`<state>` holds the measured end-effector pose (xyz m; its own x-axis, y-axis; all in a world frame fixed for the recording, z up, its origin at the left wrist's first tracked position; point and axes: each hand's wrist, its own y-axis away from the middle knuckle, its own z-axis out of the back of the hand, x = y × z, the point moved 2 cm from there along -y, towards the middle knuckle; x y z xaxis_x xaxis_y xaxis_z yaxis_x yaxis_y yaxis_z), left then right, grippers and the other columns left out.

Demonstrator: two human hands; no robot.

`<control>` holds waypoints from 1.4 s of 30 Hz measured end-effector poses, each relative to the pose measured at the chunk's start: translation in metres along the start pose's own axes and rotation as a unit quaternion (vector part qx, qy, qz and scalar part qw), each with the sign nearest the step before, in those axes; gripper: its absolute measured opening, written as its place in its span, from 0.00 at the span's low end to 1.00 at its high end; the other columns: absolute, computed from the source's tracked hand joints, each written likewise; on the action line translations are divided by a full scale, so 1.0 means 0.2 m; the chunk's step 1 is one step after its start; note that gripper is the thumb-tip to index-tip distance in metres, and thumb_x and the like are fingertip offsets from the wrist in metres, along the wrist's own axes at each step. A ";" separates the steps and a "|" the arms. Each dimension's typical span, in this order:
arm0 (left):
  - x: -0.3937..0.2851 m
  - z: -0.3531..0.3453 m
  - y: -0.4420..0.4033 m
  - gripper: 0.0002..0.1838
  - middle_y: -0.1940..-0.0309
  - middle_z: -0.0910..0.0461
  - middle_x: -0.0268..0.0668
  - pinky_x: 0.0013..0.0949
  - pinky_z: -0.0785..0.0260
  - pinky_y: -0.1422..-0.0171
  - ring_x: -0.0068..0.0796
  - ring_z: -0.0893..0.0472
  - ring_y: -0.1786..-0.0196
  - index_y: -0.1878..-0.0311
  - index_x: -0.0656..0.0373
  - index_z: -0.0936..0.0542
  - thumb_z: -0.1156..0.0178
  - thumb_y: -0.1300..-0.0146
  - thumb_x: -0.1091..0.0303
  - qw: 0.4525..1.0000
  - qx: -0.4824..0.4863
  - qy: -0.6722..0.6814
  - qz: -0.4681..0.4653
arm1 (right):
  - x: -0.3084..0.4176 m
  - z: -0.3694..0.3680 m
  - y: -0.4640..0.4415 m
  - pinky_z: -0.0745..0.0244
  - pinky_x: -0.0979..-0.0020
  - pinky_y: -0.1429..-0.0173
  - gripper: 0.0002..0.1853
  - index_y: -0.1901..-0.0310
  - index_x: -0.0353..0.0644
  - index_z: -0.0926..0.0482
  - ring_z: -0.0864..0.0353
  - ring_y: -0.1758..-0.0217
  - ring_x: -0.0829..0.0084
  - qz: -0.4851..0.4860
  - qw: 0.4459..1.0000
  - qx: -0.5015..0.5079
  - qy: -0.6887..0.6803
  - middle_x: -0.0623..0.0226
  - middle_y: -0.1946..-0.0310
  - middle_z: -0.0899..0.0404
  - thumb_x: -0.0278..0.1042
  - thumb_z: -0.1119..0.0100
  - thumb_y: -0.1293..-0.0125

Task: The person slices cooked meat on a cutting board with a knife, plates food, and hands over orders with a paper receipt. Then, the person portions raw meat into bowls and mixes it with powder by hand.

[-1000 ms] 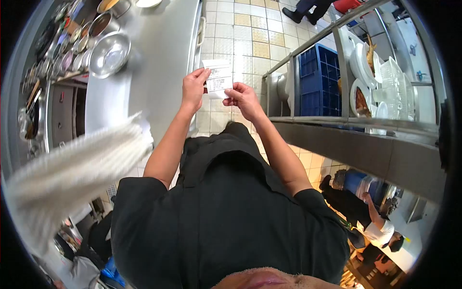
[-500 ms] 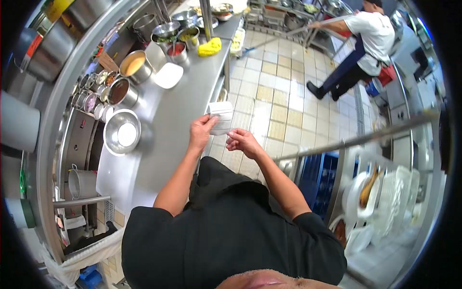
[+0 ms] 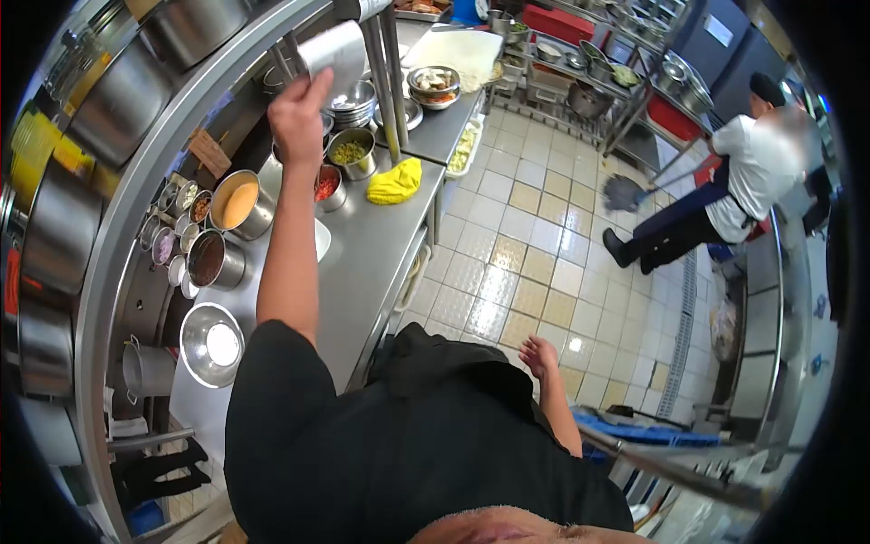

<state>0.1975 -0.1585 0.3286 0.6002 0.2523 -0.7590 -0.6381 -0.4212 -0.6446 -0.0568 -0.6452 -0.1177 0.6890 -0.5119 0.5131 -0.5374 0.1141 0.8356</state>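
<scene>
Pinched between the thumb and fingers of the left hand point(image 3: 301, 125), a white paper slip point(image 3: 335, 59) is held up at the end of a raised arm, its sheet curving away from the grip. It appears near the upright metal posts point(image 3: 388, 86) at the counter's edge; whether it touches anything there, I cannot tell. The right hand point(image 3: 540, 356) hangs lower, well apart from the left, with loosely parted fingers above the tiled floor point(image 3: 494, 272).

Below the raised arm runs a steel counter point(image 3: 367, 263), with a crumpled yellow cloth point(image 3: 395, 182) beside a pot of green pieces point(image 3: 352, 150) and a pot of red pieces point(image 3: 327, 189). Nearer the body are a pot of orange liquid point(image 3: 239, 203), a pot of dark sauce point(image 3: 210, 261) and a shiny metal bowl point(image 3: 198, 343). Across the floor, a person in a white top point(image 3: 748, 168) stands by a mop point(image 3: 625, 192).
</scene>
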 end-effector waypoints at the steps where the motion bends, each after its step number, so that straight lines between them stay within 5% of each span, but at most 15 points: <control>1: 0.08 -0.05 -0.12 0.11 0.78 0.25 0.25 0.23 0.39 0.65 0.14 0.32 0.72 0.70 0.66 0.17 0.36 0.38 0.67 1.000 -0.012 0.009 0.003 | 0.04 0.08 -0.06 0.23 0.62 0.58 0.13 0.52 0.43 0.28 0.22 0.63 0.66 -0.008 1.000 -0.012 -0.027 0.65 0.61 0.24 0.38 0.43 0.34; 6: 0.28 -0.24 -0.41 0.08 0.75 0.22 0.24 0.21 0.39 0.65 0.12 0.31 0.71 0.67 0.67 0.16 0.36 0.38 0.71 0.987 -0.136 0.085 -0.030 | 0.35 0.31 -0.38 0.21 0.62 0.60 0.15 0.50 0.42 0.28 0.21 0.63 0.65 -0.012 0.997 -0.023 -0.070 0.64 0.60 0.23 0.39 0.44 0.33; 10: 0.24 -0.28 -0.40 0.06 0.71 0.18 0.30 0.21 0.34 0.62 0.14 0.26 0.69 0.64 0.66 0.15 0.34 0.40 0.72 0.965 -0.259 -0.029 -0.039 | 0.77 0.30 -0.66 0.22 0.64 0.61 0.12 0.53 0.43 0.27 0.21 0.65 0.68 -0.015 0.998 -0.013 -0.057 0.67 0.64 0.21 0.40 0.46 0.32; 18: 0.13 -0.37 -0.45 0.11 0.62 0.16 0.40 0.27 0.25 0.54 0.26 0.18 0.63 0.58 0.70 0.17 0.35 0.39 0.71 0.942 -0.313 -0.109 -0.056 | 1.84 0.07 -1.14 0.24 0.67 0.66 0.08 0.62 0.40 0.28 0.23 0.71 0.70 0.030 0.987 0.153 0.043 0.64 0.69 0.24 0.36 0.48 0.33; 21: 0.12 -0.33 -0.39 0.18 0.56 0.16 0.40 0.28 0.29 0.49 0.25 0.20 0.57 0.52 0.67 0.18 0.34 0.38 0.63 0.924 -0.323 -0.203 -0.023 | 2.15 -0.16 -1.13 0.23 0.68 0.67 0.10 0.56 0.40 0.28 0.22 0.69 0.69 0.061 0.991 0.087 0.082 0.63 0.66 0.23 0.36 0.46 0.33; 23: 0.02 -0.51 -0.28 0.21 0.53 0.18 0.44 0.30 0.29 0.51 0.28 0.20 0.56 0.48 0.64 0.19 0.33 0.39 0.59 0.834 -0.359 -0.419 0.001 | 2.28 -0.25 -1.21 0.21 0.69 0.67 0.12 0.51 0.41 0.27 0.21 0.67 0.70 0.060 0.988 0.093 0.107 0.63 0.63 0.22 0.37 0.45 0.33; 26: 0.17 -0.73 -0.15 0.21 0.55 0.18 0.46 0.31 0.28 0.50 0.31 0.20 0.56 0.47 0.68 0.22 0.33 0.38 0.63 0.810 -0.461 -0.348 -0.098 | 2.39 -0.33 -1.35 0.20 0.69 0.67 0.10 0.56 0.42 0.26 0.20 0.67 0.71 0.046 0.987 0.117 0.096 0.64 0.65 0.21 0.39 0.44 0.32; 28: 0.41 -1.03 -0.11 0.16 0.57 0.18 0.43 0.30 0.29 0.48 0.30 0.21 0.58 0.49 0.67 0.22 0.35 0.37 0.69 0.783 -0.394 -0.458 -0.145 | 2.46 -0.35 -1.51 0.20 0.69 0.68 0.11 0.61 0.43 0.26 0.19 0.71 0.72 -0.018 0.990 0.121 0.075 0.67 0.71 0.21 0.42 0.43 0.32; 30: 0.80 -1.39 -0.11 0.13 0.60 0.19 0.39 0.30 0.29 0.50 0.29 0.23 0.59 0.50 0.65 0.23 0.37 0.37 0.74 0.897 -0.243 -0.348 -0.122 | 2.54 -0.39 -1.56 0.22 0.71 0.70 0.11 0.65 0.44 0.26 0.19 0.75 0.73 -0.013 0.995 0.064 0.077 0.70 0.76 0.22 0.42 0.41 0.33; 33: 1.38 -2.17 0.01 0.12 0.61 0.20 0.36 0.27 0.28 0.53 0.24 0.22 0.59 0.51 0.63 0.23 0.40 0.38 0.79 0.984 -0.072 -0.123 0.110 | 2.73 -0.50 -1.70 0.24 0.72 0.70 0.09 0.62 0.45 0.25 0.18 0.72 0.73 0.011 0.997 0.036 0.064 0.70 0.70 0.22 0.39 0.39 0.35; 36: 1.64 -3.05 0.24 0.14 0.51 0.22 0.36 0.29 0.29 0.46 0.24 0.23 0.51 0.51 0.63 0.22 0.39 0.40 0.79 0.939 0.240 0.048 0.242 | 3.03 -0.82 -1.73 0.20 0.64 0.59 0.15 0.53 0.43 0.28 0.19 0.55 0.67 0.001 0.989 0.116 -0.088 0.65 0.54 0.23 0.42 0.40 0.34; 37: 1.63 -3.31 0.33 0.22 0.48 0.23 0.39 0.34 0.33 0.37 0.30 0.23 0.45 0.42 0.61 0.25 0.37 0.41 0.76 0.917 0.329 0.107 0.201 | 3.19 -0.98 -1.62 0.20 0.61 0.56 0.19 0.48 0.42 0.29 0.19 0.56 0.65 -0.006 0.981 0.131 -0.140 0.62 0.49 0.24 0.47 0.44 0.31; 38: 1.71 -3.53 0.43 0.25 0.39 0.28 0.44 0.39 0.37 0.33 0.37 0.27 0.38 0.37 0.60 0.28 0.38 0.38 0.66 0.884 0.463 0.051 0.031 | 3.34 -1.00 -1.55 0.21 0.61 0.53 0.19 0.47 0.42 0.29 0.19 0.54 0.64 0.024 0.973 0.161 -0.163 0.60 0.47 0.24 0.48 0.46 0.31; 40: 1.86 -3.70 0.41 0.29 0.37 0.30 0.47 0.42 0.42 0.30 0.38 0.30 0.35 0.35 0.61 0.29 0.42 0.35 0.53 0.916 0.375 0.060 -0.132 | 3.59 -1.09 -1.45 0.24 0.62 0.47 0.21 0.45 0.41 0.28 0.20 0.50 0.63 0.070 0.950 0.233 -0.195 0.57 0.44 0.26 0.49 0.50 0.29; 42: 2.13 -3.87 0.31 0.32 0.38 0.29 0.48 0.45 0.45 0.28 0.39 0.31 0.34 0.35 0.63 0.30 0.48 0.33 0.46 0.904 0.415 -0.088 -0.061 | 3.88 -1.23 -1.44 0.27 0.63 0.40 0.24 0.43 0.39 0.27 0.22 0.46 0.62 0.120 0.914 0.323 -0.216 0.55 0.40 0.27 0.51 0.54 0.27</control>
<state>0.7869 -0.7507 0.0364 0.6505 0.4188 -0.6336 -0.7586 0.3981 -0.5157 0.7529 -0.8658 0.0890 0.3324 -0.8422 0.4245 -0.9188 -0.1875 0.3473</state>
